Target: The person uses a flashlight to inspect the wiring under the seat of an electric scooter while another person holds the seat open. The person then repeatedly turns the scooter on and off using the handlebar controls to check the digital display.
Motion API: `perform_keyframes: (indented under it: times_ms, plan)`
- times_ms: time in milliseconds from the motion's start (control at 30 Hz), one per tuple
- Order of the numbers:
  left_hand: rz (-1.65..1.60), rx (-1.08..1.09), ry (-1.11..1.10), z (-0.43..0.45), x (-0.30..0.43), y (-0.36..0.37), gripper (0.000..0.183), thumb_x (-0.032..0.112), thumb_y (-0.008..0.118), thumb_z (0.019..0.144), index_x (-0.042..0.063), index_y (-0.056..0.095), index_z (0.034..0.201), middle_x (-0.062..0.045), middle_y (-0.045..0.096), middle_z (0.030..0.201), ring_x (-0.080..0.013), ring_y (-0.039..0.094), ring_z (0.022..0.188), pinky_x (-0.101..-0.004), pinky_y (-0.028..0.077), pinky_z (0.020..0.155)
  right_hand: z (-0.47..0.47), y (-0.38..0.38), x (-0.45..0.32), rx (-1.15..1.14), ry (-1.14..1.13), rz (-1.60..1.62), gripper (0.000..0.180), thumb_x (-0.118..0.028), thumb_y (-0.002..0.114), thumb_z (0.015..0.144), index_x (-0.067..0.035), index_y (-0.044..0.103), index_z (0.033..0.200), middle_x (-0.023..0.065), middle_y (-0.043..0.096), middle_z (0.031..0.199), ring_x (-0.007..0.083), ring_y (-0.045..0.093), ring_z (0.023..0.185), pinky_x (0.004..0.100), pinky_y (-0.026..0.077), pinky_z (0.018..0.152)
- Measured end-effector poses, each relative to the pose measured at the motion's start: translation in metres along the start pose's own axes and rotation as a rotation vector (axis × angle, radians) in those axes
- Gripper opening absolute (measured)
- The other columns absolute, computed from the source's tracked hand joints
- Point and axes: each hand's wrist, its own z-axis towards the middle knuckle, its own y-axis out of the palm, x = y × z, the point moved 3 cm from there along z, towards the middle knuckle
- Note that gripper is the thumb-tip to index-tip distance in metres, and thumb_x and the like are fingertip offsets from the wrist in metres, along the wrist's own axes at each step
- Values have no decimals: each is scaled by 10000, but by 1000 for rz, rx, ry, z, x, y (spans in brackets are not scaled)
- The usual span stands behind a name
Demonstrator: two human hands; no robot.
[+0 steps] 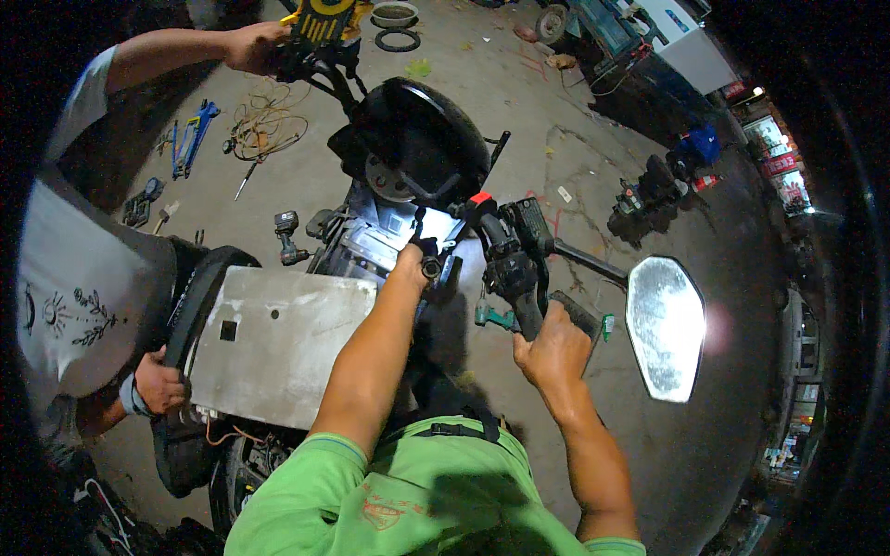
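Note:
A partly stripped electric scooter or motorbike stands before me, its black front housing [421, 139] at the top middle. My right hand [556, 344] grips the end of the black handlebar grip [528, 313], beside a mirror [665, 330]. My left hand [415, 264] holds a black flashlight [431, 267] near the lit opening in the frame [368, 243]; its fingertips are partly hidden. A grey flat panel [278, 347] lies over the seat area. At the left, a co-worker's hand [254, 48] holds the other handlebar, and the co-worker's other hand [161, 382] rests at the black seat [181, 431].
On the concrete floor lie a cordless impact driver [286, 238], a blue jack [194, 139], a coiled hose [268, 132], a green power tool [494, 316] and a tyre [397, 39]. Dark machine parts [650, 198] sit to the right. A cart [612, 28] stands farther back.

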Motion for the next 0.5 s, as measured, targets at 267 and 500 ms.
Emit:
perform_keyframes:
  times_ms: [267, 500]
  plan:
    - [41, -234, 84, 44, 4, 52, 299, 251, 426, 1012, 71, 623, 1145, -119, 674, 1100, -257, 646, 836, -373, 583, 612, -1, 1, 9, 4, 34, 35, 695, -268, 864, 614, 42, 566, 1160, 240, 679, 972, 437, 675, 819, 498, 548, 710]
    - [691, -322, 666, 31, 17, 59, 331, 256, 401, 1009, 75, 623, 1175, -110, 668, 1151, -262, 641, 936, -360, 583, 684, 1, -1, 5, -19, 32, 2, 714, -252, 869, 601, 44, 564, 1175, 241, 677, 970, 440, 672, 809, 497, 548, 703]
